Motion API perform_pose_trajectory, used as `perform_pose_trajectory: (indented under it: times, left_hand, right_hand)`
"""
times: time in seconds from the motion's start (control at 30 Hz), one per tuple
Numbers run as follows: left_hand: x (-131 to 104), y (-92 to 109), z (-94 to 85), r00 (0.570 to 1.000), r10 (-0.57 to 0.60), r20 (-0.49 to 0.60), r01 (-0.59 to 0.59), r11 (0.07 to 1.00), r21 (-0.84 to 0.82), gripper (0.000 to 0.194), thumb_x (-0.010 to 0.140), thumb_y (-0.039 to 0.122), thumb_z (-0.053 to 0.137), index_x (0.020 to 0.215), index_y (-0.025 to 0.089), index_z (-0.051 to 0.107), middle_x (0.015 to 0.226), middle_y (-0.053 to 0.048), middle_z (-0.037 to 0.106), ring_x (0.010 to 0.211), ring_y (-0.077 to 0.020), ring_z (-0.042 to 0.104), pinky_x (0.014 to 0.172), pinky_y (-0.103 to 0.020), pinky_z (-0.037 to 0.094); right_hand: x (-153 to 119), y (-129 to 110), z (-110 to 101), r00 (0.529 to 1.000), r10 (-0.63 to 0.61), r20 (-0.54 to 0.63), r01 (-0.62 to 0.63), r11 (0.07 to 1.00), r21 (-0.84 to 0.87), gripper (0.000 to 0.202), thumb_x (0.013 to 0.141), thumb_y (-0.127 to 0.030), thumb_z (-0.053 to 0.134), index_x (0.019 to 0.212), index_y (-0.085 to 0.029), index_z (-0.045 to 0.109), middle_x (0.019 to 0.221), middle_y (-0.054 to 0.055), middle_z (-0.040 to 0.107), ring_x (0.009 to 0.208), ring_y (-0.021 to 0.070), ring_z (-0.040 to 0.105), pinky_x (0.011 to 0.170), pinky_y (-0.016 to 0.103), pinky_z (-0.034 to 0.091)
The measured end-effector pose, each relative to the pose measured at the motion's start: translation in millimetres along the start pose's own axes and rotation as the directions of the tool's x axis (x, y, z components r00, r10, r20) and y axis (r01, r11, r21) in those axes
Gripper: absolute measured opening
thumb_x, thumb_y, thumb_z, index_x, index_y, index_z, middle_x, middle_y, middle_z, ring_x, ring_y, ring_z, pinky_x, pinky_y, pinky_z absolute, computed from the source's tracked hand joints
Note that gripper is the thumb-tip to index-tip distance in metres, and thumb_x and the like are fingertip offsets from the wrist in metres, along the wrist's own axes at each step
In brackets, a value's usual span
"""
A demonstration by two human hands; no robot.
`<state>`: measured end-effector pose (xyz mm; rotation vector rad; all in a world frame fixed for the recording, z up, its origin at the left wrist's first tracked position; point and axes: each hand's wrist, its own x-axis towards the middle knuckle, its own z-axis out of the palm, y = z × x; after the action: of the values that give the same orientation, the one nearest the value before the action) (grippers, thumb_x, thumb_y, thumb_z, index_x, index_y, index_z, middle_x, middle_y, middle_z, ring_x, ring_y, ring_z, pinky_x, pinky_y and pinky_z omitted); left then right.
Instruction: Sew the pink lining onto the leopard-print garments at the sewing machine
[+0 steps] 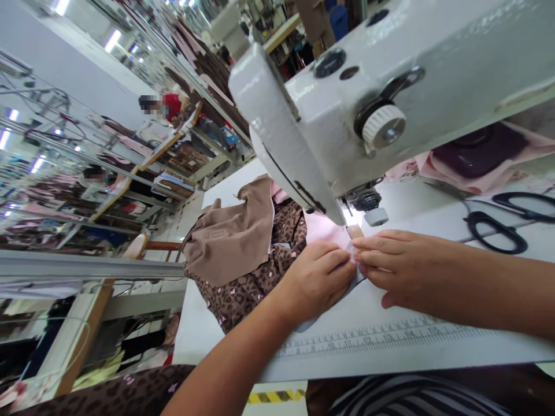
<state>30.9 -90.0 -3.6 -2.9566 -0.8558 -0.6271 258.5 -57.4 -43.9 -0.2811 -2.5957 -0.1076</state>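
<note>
Pink cloth [323, 229] lies by the needle of the sewing machine [318, 118], beside leopard-print fabric [243, 294], the left hand [318, 278] and right hand [405, 271] meeting at its near side, fingers bunched closely, though any pinch, and how much is stitched or remains, cannot be told.
</note>
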Motion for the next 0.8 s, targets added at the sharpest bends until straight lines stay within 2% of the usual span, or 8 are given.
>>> perform_pose_trajectory:
  times: [0.1, 0.23, 0.33, 0.5, 0.7, 0.8]
  left_hand:
    - [0, 0, 0.6, 1.000, 0.002, -0.020, -0.002, 1.000, 0.000, 0.020, 0.103, 0.015, 0.047, 0.094, 0.013, 0.065, 0.089, -0.007, 0.073, 0.082, -0.0180, 0.063, 0.081, -0.033, 0.058]
    - [-1, -3, 1.6, 1.000, 0.009, -0.025, -0.009, 1.000, -0.008, 0.022, 0.104, 0.016, 0.046, 0.092, 0.014, 0.065, 0.088, -0.007, 0.073, 0.082, -0.0178, 0.063, 0.083, -0.033, 0.056]
    - [-3, -5, 2.4, 1.000, 0.014, -0.008, -0.014, 0.999, -0.029, 0.021, 0.104, 0.016, 0.046, 0.095, 0.014, 0.065, 0.090, -0.006, 0.073, 0.086, -0.0186, 0.064, 0.090, -0.036, 0.055]
    - [-6, -5, 3.4, 1.000, 0.011, 0.002, -0.011, 0.999, -0.046, 0.024, 0.105, 0.017, 0.044, 0.096, 0.013, 0.065, 0.090, -0.006, 0.073, 0.086, -0.0189, 0.063, 0.092, -0.037, 0.054]
    - [-9, 1, 2.9, 0.998, -0.063, 0.014, 0.063, 0.996, -0.066, 0.025, 0.106, 0.017, 0.042, 0.098, 0.013, 0.066, 0.095, -0.008, 0.073, 0.089, -0.0198, 0.062, 0.095, -0.040, 0.053]
    - [-8, 1, 1.8, 0.998, -0.054, 0.023, 0.056, 0.994, -0.089, 0.026, 0.105, 0.016, 0.041, 0.096, 0.012, 0.065, 0.092, -0.008, 0.072, 0.087, -0.0192, 0.062, 0.089, -0.037, 0.054]
  right_hand:
    - [4, 3, -7, 0.999, 0.031, 0.018, -0.032, 0.999, 0.030, 0.043, 0.075, -0.062, 0.084, 0.085, -0.022, 0.072, 0.114, 0.007, 0.074, 0.122, 0.0248, 0.057, 0.096, 0.038, 0.050]
    - [4, 5, -12, 0.999, 0.036, 0.027, -0.036, 0.999, 0.017, 0.051, 0.068, -0.067, 0.086, 0.088, -0.022, 0.074, 0.116, 0.008, 0.074, 0.122, 0.0262, 0.058, 0.094, 0.039, 0.051]
    - [4, 4, -12, 0.999, 0.028, 0.037, -0.028, 1.000, 0.006, 0.056, 0.065, -0.071, 0.086, 0.090, -0.022, 0.074, 0.119, 0.008, 0.074, 0.120, 0.0278, 0.059, 0.092, 0.040, 0.050]
    - [6, 3, -11, 0.997, 0.034, 0.073, -0.034, 0.999, -0.001, 0.058, 0.067, -0.074, 0.083, 0.092, -0.023, 0.074, 0.114, 0.008, 0.075, 0.113, 0.0279, 0.062, 0.092, 0.042, 0.047]
    - [6, 2, -14, 0.996, 0.035, 0.083, -0.038, 0.999, 0.028, 0.056, 0.072, -0.073, 0.080, 0.096, -0.022, 0.073, 0.117, 0.008, 0.074, 0.109, 0.0262, 0.062, 0.092, 0.041, 0.043]
    - [6, 1, -15, 0.995, 0.042, 0.089, -0.044, 0.999, 0.018, 0.055, 0.075, -0.074, 0.076, 0.093, -0.022, 0.073, 0.119, 0.008, 0.074, 0.108, 0.0263, 0.062, 0.094, 0.041, 0.042]
